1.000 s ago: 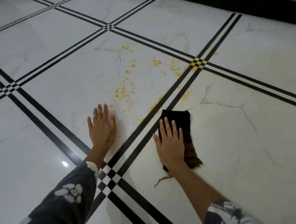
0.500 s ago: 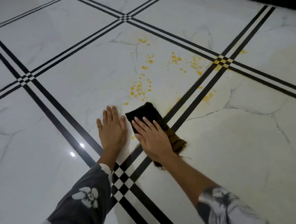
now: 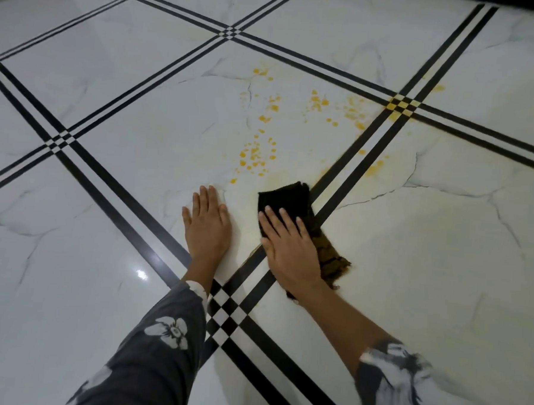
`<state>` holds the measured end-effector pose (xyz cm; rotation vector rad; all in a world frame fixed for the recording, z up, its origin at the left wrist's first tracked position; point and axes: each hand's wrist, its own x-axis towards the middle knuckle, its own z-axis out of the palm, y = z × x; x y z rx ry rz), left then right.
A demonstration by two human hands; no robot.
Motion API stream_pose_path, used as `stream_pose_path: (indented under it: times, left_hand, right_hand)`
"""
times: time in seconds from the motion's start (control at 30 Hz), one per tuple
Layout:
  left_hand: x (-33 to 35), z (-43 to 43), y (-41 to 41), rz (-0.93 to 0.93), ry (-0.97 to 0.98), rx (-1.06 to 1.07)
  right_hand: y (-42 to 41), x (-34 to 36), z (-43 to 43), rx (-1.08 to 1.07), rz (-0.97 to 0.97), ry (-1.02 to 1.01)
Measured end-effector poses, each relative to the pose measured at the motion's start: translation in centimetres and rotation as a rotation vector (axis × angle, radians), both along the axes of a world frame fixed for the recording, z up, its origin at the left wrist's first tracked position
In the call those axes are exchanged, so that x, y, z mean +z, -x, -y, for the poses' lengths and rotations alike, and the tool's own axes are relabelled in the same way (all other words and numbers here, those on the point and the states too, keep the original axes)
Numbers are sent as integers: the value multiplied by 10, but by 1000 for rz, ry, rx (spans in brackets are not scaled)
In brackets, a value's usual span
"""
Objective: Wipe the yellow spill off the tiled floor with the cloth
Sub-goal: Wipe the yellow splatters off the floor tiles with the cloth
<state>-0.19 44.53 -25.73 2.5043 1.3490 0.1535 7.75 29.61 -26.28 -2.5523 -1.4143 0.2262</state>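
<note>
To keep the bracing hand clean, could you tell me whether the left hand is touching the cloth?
Apart. The head view shows bare white tile between the left hand and the cloth.

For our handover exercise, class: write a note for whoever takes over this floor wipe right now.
Left hand: flat on the floor, holding nothing.
Right hand: fingers straight, pressing the cloth down.
The cloth lies across the black double stripe, at the near edge of the yellow spill.
Done: only a faint smear beside the cloth.
Left: drops across the tile and at the checkered crossing.
</note>
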Motion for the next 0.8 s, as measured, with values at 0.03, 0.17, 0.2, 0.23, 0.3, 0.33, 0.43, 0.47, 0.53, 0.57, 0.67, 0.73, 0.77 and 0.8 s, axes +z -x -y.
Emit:
stream_pose_path:
  times: [0.03, 0.17, 0.2, 0.23, 0.3, 0.33, 0.43, 0.47, 0.53, 0.57, 0.67, 0.73, 0.77, 0.8]
  left_hand:
    - [0, 1, -1, -1, -3, 5]
    - [1, 3, -4, -14, 3, 27]
    - [0, 2, -4, -14, -5, 24]
    - [-1, 2, -5, -14, -15, 16]
    - [-2, 1, -4, -11, -27, 18]
    - [-1, 2, -4, -12, -29, 34]
    - [7, 17, -19, -17, -39, 75]
    - [10, 27, -30, -2, -63, 44]
    - [12, 55, -66, 59, -104, -105]
    - [12, 70, -86, 79, -88, -190]
    - [6, 107, -133, 45, -20, -368]
    - [-3, 113, -146, -13, -29, -398]
    - [-7, 113, -148, -22, -37, -392]
    - [-10, 113, -146, -21, -50, -386]
  right_hand:
    - [5, -3, 10, 101, 11, 9]
    - [-54, 5, 20, -54, 90, -31]
    - [-71, 5, 24, -226, 59, -22]
    - [-83, 3, 30, -341, 30, 7]
    - [-89, 1, 43, -321, 72, 21]
    - [-91, 2, 47, -216, 91, 41]
    - [-130, 7, 51, -63, 79, 58]
    - [-146, 8, 49, -98, 86, 62]
    - [-175, 6, 44, -179, 96, 94]
    - [-185, 6, 42, -199, 94, 97]
    - [-212, 4, 41, -276, 61, 75]
    - [-224, 3, 39, -339, 40, 53]
    - [-224, 4, 38, -358, 37, 48]
    - [-219, 5, 38, -371, 34, 42]
